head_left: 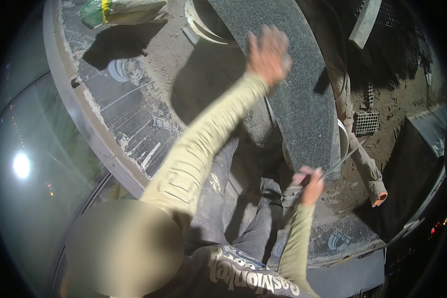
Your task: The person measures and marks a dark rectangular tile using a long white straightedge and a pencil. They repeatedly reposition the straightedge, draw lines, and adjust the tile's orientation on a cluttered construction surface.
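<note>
A long dark grey speckled stone slab point(303, 99) lies across a white bucket point(196, 22) at the far end and another white bucket point(342, 139) near its closer end. My left hand point(269, 55) is over the far part of the slab, fingers stretched and apart, somewhat smeared by motion; whether it touches the stone I cannot tell. At the slab's near end, my right hand point(310, 185) is closed around a thin, long, dark tool point(343, 160) pointing away to the right. Its exact kind does not show. Both my sleeves are pale khaki.
A green, yellow and white sack point(119, 12) lies at the far left on the dusty sheeted floor. To the right are a wrapped pipe with an orange end point(378, 198), a perforated block point(367, 123) and a pale beam point(365, 25). A raised edge point(79, 111) borders glass at left.
</note>
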Motion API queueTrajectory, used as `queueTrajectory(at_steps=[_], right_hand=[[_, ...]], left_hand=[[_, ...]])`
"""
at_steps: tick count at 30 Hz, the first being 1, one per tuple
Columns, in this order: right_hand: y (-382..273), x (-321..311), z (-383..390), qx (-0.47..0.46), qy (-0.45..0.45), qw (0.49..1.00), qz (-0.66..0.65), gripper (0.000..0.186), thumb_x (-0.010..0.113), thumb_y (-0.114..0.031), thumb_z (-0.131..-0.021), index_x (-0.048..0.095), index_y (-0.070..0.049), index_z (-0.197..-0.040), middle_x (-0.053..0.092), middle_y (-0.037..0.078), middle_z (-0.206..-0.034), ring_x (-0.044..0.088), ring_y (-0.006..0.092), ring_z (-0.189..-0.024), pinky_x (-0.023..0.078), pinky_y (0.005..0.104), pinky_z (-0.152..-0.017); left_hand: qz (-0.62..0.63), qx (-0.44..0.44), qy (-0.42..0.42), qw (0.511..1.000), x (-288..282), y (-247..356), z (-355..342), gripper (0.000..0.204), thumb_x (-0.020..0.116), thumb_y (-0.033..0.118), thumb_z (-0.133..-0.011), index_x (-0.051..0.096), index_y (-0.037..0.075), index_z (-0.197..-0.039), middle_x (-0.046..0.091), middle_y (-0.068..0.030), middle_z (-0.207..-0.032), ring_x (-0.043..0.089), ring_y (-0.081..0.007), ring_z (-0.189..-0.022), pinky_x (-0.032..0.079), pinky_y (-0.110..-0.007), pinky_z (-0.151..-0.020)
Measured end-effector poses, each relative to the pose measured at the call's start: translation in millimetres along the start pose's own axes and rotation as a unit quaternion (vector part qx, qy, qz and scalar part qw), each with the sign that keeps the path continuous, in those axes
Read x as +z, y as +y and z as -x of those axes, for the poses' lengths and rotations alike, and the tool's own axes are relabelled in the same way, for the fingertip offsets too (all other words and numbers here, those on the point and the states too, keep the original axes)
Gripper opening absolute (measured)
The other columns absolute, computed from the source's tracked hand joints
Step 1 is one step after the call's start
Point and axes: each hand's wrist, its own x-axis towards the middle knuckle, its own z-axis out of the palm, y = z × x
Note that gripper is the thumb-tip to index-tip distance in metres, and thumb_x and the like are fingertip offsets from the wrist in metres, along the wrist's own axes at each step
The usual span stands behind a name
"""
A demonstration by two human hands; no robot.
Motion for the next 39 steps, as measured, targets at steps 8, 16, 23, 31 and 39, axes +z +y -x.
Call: queueTrajectory(at_steps=[8,16,23,31,39], right_hand=[[136,-87,106,0.084,0.074,0.992,-0.064,0.055,0.038,-0.049,-0.105,0.050,0.004,-0.101,0.065,0.016,-0.086,0.065,0.0227,-0.054,0.052,0.0304,-0.043],[210,-114,133,0.158,0.095,0.960,-0.212,0.053,0.040,-0.052,-0.103,0.050,0.000,-0.096,0.064,0.017,-0.078,0.065,0.0246,-0.050,0.051,0.0312,-0.039],[217,-136,131,0.159,0.200,0.889,-0.379,0.047,0.045,-0.051,-0.100,0.046,-0.004,-0.093,0.059,0.013,-0.072,0.060,0.0226,-0.048,0.047,0.0302,-0.037],[238,-146,131,0.150,0.251,0.851,-0.436,0.042,0.050,-0.050,-0.098,0.046,-0.009,-0.091,0.060,0.013,-0.071,0.059,0.0219,-0.046,0.047,0.0300,-0.036],[205,-139,111,0.119,0.209,0.898,-0.367,0.047,0.052,-0.051,-0.097,0.049,-0.005,-0.089,0.060,0.014,-0.074,0.060,0.0225,-0.047,0.047,0.0304,-0.036]], left_hand=[[0.333,0.489,-0.062,0.804,44,240,313,0.063,0.067,0.036,-0.079,0.051,0.017,-0.137,0.042,-0.0113,-0.151,0.033,-0.0343,-0.144,0.025,-0.059,-0.118],[0.171,0.085,0.240,0.952,24,60,80,0.065,0.053,0.040,-0.087,0.047,0.005,-0.141,0.040,-0.0208,-0.151,0.032,-0.0412,-0.143,0.029,-0.058,-0.113],[0.014,0.143,0.063,0.988,28,202,153,0.068,0.050,0.040,-0.091,0.036,0.010,-0.151,0.025,-0.0202,-0.160,0.020,-0.0421,-0.148,0.016,-0.064,-0.117],[0.192,0.488,-0.327,0.786,14,361,435,0.077,0.068,0.031,-0.082,0.037,0.021,-0.151,0.037,-0.0080,-0.157,0.019,-0.0279,-0.151,0.020,-0.055,-0.120],[0.114,0.262,-0.298,0.911,-73,200,343,0.055,0.066,0.028,-0.084,0.053,0.007,-0.133,0.049,-0.0134,-0.142,0.042,-0.0327,-0.135,0.039,-0.049,-0.108]])
